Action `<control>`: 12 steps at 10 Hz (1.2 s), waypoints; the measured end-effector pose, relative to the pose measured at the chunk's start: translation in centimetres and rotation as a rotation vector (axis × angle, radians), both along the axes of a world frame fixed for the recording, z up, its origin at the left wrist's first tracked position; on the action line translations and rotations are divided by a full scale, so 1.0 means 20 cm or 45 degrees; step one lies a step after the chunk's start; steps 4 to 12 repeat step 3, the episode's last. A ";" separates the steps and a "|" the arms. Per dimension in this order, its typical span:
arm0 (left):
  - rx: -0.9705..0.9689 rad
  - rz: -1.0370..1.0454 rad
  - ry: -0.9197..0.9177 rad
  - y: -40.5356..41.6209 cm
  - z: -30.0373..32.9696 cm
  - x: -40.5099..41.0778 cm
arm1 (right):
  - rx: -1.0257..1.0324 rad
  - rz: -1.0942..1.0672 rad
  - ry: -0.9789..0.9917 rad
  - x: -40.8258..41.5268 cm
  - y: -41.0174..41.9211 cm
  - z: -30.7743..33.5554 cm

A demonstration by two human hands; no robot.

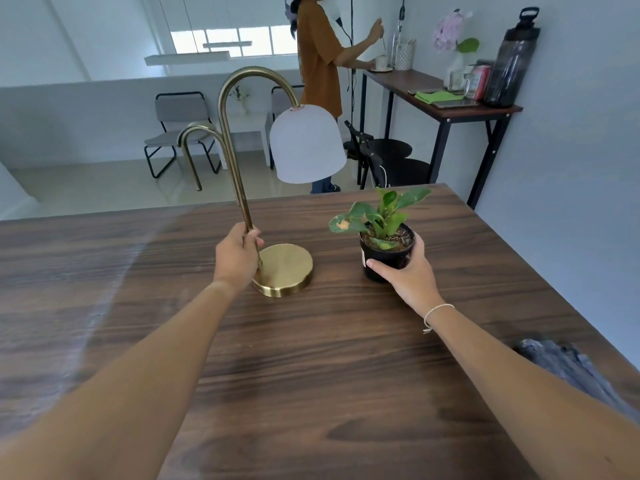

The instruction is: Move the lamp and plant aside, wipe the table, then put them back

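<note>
Hiding pot (386, 259) front: R hand (408, 275)

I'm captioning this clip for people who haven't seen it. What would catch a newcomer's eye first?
The brass lamp with its white shade stands mid-table, its stem gripped low by the left hand. Just right of it, the right hand wraps a small potted plant in a black pot. Both sit on the dark wooden table; a grey cloth lies at its right edge.

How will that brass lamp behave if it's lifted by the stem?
The lamp probably hangs top-heavy: its white shade sits out on the arch, off to one side of the left hand. The round base looks solid, likely weighty. The polished stem may slip or twist in the grip.
</note>
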State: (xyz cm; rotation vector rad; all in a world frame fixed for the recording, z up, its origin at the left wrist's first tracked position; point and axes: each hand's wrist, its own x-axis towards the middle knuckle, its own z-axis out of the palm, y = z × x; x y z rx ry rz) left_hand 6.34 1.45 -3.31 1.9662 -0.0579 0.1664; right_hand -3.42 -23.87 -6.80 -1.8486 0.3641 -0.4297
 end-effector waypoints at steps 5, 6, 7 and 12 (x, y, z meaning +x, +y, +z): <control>0.087 0.017 0.054 0.03 -0.01 -0.10 | 0.074 -0.037 0.052 -0.08 -0.01 -0.01; 0.087 0.017 0.054 0.03 -0.01 -0.10 | 0.074 -0.037 0.052 -0.08 -0.01 -0.01; 0.087 0.017 0.054 0.03 -0.01 -0.10 | 0.074 -0.037 0.052 -0.08 -0.01 -0.01; 0.087 0.017 0.054 0.03 -0.01 -0.10 | 0.074 -0.037 0.052 -0.08 -0.01 -0.01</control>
